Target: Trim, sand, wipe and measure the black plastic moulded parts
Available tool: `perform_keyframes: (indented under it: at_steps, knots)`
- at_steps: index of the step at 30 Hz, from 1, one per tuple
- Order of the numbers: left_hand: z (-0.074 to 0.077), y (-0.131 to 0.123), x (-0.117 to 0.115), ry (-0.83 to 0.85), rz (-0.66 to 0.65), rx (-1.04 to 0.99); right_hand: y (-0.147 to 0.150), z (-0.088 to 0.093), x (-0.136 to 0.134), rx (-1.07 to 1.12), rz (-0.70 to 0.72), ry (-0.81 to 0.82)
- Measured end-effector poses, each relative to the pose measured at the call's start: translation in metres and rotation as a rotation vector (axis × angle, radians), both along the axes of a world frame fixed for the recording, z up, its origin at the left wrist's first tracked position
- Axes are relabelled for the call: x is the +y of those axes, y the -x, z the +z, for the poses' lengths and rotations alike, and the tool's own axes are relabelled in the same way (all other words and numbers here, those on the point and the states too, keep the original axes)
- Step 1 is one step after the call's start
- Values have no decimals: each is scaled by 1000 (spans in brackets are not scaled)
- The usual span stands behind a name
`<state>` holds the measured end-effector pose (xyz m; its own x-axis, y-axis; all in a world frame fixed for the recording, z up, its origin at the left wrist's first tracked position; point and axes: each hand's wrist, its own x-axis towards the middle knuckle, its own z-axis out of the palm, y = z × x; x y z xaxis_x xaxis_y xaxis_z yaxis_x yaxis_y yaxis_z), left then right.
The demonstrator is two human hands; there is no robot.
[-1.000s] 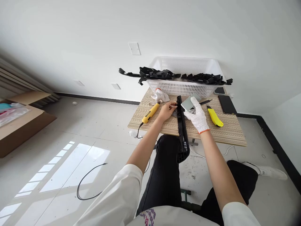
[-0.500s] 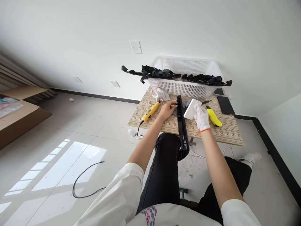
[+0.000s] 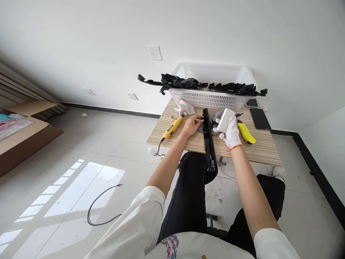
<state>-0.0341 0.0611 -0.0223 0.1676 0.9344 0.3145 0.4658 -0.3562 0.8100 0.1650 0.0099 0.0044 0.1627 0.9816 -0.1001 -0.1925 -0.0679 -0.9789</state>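
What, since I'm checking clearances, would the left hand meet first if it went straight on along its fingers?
The left hand would meet the long black plastic part first, near its far end; they may already be touching, though depth there is unclear.

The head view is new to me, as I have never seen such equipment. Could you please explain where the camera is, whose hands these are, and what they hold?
There is no machine here: a person wears the camera on the head, looking forward and down at their own hands. The bare left hand has its fingertips at the far end of a long black plastic part, which sticks out over the near edge of the wood-patterned table. The right hand, in a white glove with an orange cuff, holds a flat white rectangular block. Around them lie a yellow corded tool and a yellow-handled cutter. Behind stands a white plastic basket with black plastic pieces across it.
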Motion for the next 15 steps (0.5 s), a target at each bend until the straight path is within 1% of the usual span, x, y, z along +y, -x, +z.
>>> perform_keyframes:
  at_steps: [3, 6, 7, 10, 12, 13, 15]
  knots:
    - [-1, 0, 0, -3, -6, 2, 1, 1, -3, 21, 55, -15]
    - [-1, 1, 1, -10, -6, 1, 1, -2, -2, -65, 212, -48]
    - [-1, 1, 1, -8, -4, 1, 1, -3, -2, -101, 235, -48]
    - [-2, 1, 1, 5, -2, -5, 1, -7, 1, -243, 191, -34]
    - [-2, 1, 1, 10, -4, -10, 0, -8, 1, -339, 198, -52]
    - [-2, 1, 1, 9, -6, -9, 0, -7, 1, -364, 205, -61]
    - [-2, 1, 1, 6, -7, -3, -1, -4, 1, -376, 169, -71]
